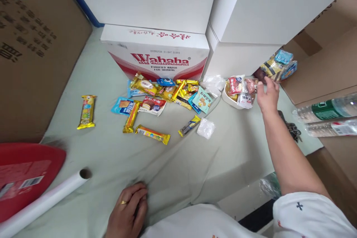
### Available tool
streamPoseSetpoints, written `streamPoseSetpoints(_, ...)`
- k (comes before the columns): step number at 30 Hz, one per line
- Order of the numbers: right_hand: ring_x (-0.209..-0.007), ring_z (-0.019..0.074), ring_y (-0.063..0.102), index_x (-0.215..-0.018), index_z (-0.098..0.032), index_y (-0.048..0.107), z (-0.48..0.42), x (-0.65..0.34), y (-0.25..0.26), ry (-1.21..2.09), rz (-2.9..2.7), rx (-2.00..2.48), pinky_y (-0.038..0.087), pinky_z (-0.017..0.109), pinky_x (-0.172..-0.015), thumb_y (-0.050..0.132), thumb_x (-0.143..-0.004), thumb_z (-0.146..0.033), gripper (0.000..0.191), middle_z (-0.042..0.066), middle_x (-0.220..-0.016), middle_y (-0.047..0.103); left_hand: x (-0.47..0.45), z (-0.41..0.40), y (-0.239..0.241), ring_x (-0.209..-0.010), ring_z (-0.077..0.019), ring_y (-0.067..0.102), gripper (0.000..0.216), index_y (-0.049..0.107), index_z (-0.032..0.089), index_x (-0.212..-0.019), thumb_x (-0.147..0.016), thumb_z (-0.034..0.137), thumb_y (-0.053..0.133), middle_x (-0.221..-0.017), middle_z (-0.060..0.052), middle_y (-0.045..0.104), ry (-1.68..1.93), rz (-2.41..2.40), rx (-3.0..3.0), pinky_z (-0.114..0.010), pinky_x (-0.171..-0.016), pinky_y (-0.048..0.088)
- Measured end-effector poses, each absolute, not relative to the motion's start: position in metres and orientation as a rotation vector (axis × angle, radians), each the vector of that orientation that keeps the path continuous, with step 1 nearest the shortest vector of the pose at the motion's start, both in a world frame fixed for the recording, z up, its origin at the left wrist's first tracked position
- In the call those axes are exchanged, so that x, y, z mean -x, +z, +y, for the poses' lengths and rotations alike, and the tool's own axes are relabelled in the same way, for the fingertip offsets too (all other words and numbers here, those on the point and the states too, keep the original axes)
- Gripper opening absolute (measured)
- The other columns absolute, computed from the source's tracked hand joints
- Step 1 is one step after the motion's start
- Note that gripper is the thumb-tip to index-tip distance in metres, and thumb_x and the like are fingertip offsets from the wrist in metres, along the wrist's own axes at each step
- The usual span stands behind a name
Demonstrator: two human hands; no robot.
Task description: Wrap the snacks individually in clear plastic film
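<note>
My right hand (267, 96) reaches out to a white bowl (230, 100) stuffed with snack packets, and its fingers pinch a small packet (252, 86) at the bowl's right side. My left hand (128, 212), a ring on one finger, lies palm down on the pale green cloth (173, 163) near the front edge, fingers curled and holding nothing. A heap of wrapped snacks (167, 95) lies in front of a Wahaha carton (156, 54). Single bars lie apart: a gold one (87, 111) at the left, an orange one (153, 134), a dark one (189, 125).
White boxes (251, 18) stand at the back. Brown cartons (30, 52) flank the left, and another carton (320, 67) the right, with more snacks (277, 66) beside it. Two water bottles (326, 117) lie at the right. A white roll (41, 202) and a red pack (19, 178) lie at the front left.
</note>
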State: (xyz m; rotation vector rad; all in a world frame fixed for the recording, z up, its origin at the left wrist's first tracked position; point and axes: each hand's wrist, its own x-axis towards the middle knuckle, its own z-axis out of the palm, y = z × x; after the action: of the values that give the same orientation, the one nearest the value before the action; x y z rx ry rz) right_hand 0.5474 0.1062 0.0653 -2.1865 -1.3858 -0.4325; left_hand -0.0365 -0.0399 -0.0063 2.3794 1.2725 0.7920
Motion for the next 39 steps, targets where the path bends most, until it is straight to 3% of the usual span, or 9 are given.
streamPoseSetpoints(4,-0.135,0.0394,0.04,-0.145,-0.021,0.054,0.1,-0.478,0.069,-0.574,-1.709,2.182,0.035,0.057,-0.111,0.054,-0.097,-0.053,0.058,0.02,-0.148,0.044,0.035,-0.041,-0.006,-0.087,-0.0187,0.07,0.013,0.066,0.023,-0.096,-0.093,0.017,0.055,-0.097,-0.006,0.07,0.79,1.287,-2.392,-0.029,-0.076,0.059)
streamPoseSetpoints(7,-0.141,0.0421,0.034,-0.15,-0.024,0.049,0.098,-0.452,0.056,-0.54,-1.819,2.288,0.031,0.061,-0.112,0.063,-0.093,-0.043,0.062,0.018,-0.156,0.04,0.035,-0.042,-0.005,-0.087,-0.0183,0.07,0.014,0.066,0.022,-0.097,-0.093,0.016,0.055,-0.097,-0.006,0.07,0.8,1.293,-2.396,-0.029,-0.077,0.059)
streamPoseSetpoints(12,-0.143,0.0388,0.035,-0.151,-0.026,0.049,0.094,-0.491,0.039,-0.449,-1.931,2.342,0.026,0.063,-0.115,0.065,-0.09,-0.024,0.063,0.015,-0.16,0.04,0.039,-0.042,-0.006,-0.089,-0.0193,0.071,0.015,0.067,0.024,-0.098,-0.094,0.019,0.054,-0.099,-0.007,0.07,0.772,1.256,-2.383,-0.03,-0.075,0.062)
streamPoseSetpoints(21,-0.151,0.0358,0.027,-0.157,-0.03,0.04,0.104,-0.563,0.075,-0.351,-2.299,2.221,0.014,0.067,-0.12,0.064,-0.092,-0.033,0.07,0.011,-0.165,0.035,0.047,-0.045,0.002,-0.091,-0.0179,0.074,0.02,0.07,0.025,-0.106,-0.094,0.019,0.056,-0.105,-0.006,0.074,0.832,1.256,-2.341,-0.026,-0.078,0.063)
streamPoseSetpoints(25,-0.141,0.0377,0.041,-0.142,-0.023,0.059,0.09,-0.519,0.086,-0.411,-2.124,2.078,0.029,0.06,-0.116,0.061,-0.095,-0.04,0.05,0.016,-0.152,0.05,0.055,-0.046,0.022,-0.092,-0.0175,0.075,0.025,0.07,0.025,-0.109,-0.097,0.018,0.05,-0.107,-0.006,0.074,0.814,1.435,-2.149,-0.025,-0.07,0.062)
streamPoseSetpoints(29,-0.093,0.0235,0.066,-0.107,-0.02,0.072,0.057,-0.441,0.073,-0.059,-1.918,1.863,0.054,0.037,-0.085,0.05,-0.102,-0.033,0.026,0.011,-0.102,0.069,0.052,-0.04,0.038,-0.095,-0.0187,0.074,0.023,0.072,0.025,-0.099,-0.095,0.016,0.051,-0.101,-0.005,0.074,0.832,1.504,-2.022,-0.025,-0.073,0.061)
streamPoseSetpoints(32,-0.082,0.0179,0.066,-0.115,-0.022,0.07,0.035,-0.392,0.052,0.358,-1.983,1.801,0.055,0.029,-0.07,0.057,-0.1,-0.034,0.023,0.01,-0.111,0.068,0.039,-0.031,0.04,-0.09,-0.0164,0.073,0.022,0.074,0.025,-0.098,-0.093,0.015,0.055,-0.105,-0.005,0.073,0.878,1.459,-2.017,-0.023,-0.073,0.059)
streamPoseSetpoints(35,-0.091,0.0206,0.067,-0.125,-0.023,0.067,0.022,-0.37,0.031,0.495,-2.083,1.842,0.056,0.031,-0.073,0.063,-0.095,-0.032,0.031,0.013,-0.129,0.063,0.016,-0.021,0.038,-0.09,-0.0154,0.072,0.024,0.074,0.025,-0.098,-0.093,0.013,0.054,-0.103,-0.005,0.073,0.939,1.341,-1.995,-0.023,-0.076,0.058)
streamPoseSetpoints(39,-0.085,0.0203,0.068,-0.102,-0.02,0.071,0.016,-0.369,0.02,0.443,-1.796,1.92,0.055,0.033,-0.077,0.051,-0.1,-0.03,0.022,0.009,-0.102,0.07,-0.03,-0.003,0.035,-0.089,-0.0152,0.069,0.022,0.071,0.023,-0.099,-0.096,0.015,0.052,-0.1,-0.006,0.07,0.905,1.193,-1.84,-0.024,-0.075,0.056)
